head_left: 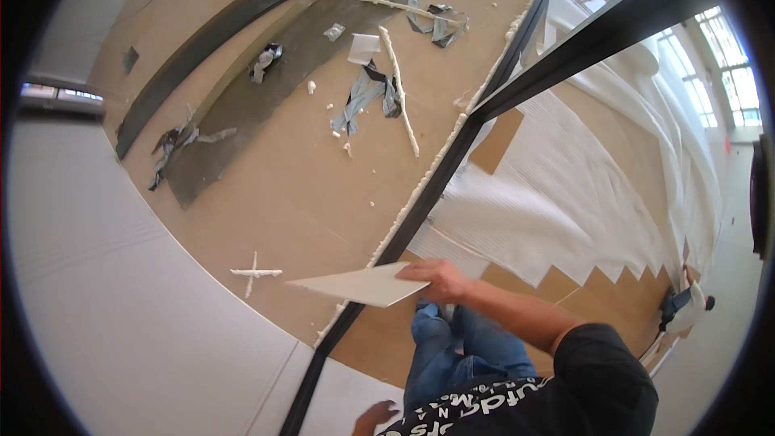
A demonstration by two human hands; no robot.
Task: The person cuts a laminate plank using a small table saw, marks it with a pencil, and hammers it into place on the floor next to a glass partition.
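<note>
My right hand (440, 280) grips the right end of a thin, flat off-white board (355, 284), fingers over its edge. The board is tilted and reaches left across a long black frame bar (432, 194) that runs diagonally through the view. Pale, lumpy expanding foam (416, 188) lines the bar's left side. Down at the lower edge, my left hand (376, 417) is partly cut off; its fingers look slightly apart, with nothing seen in them. A cross of foam strips (256, 272) lies on the tan surface left of the board.
Beyond the bar lie crumpled grey tape (361, 101), foam strips (401, 97), a translucent plastic sheet (242, 109) and a curved dark strip (190, 44). White sheeting (549, 186) covers part of the floor at right. Another person (686, 307) is at far right. A white wall (105, 274) borders the left.
</note>
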